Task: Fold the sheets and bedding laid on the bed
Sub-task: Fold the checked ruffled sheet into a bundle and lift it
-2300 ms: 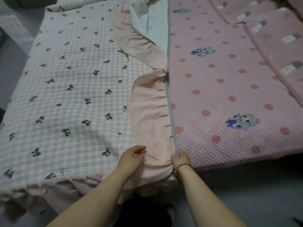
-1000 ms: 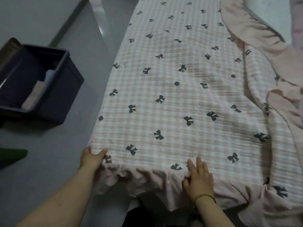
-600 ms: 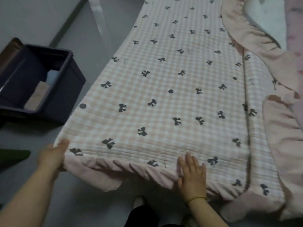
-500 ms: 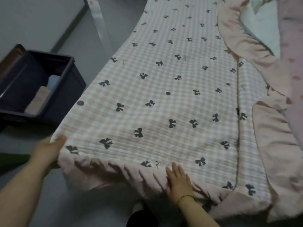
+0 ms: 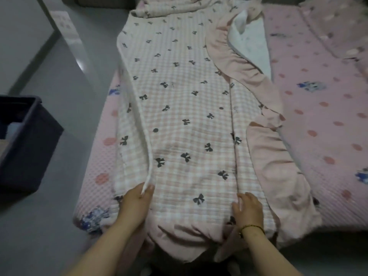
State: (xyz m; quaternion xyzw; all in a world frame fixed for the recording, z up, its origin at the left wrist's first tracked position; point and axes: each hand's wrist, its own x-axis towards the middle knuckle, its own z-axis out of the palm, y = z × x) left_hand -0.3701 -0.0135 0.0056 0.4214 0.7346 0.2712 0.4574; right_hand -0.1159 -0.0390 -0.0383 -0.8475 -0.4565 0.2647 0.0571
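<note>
The bow-printed checked quilt lies lengthwise on the pink dotted bed sheet, its left edge folded over towards the middle and its pink ruffle along the right. At the near end, the left hand pinches that folded edge between thumb and fingers. The right hand rests flat on the quilt with straight fingers, gripping nothing, and a dark storage bin stands on the floor at left.

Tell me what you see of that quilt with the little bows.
The bow-print quilt is pink-and-white check, quilted, with dark bows and a plain pink frill. It lies lengthwise on the dotted pink sheet, its left side folded over. The left hand pinches that folded edge; the right hand rests flat near the hem.
</note>
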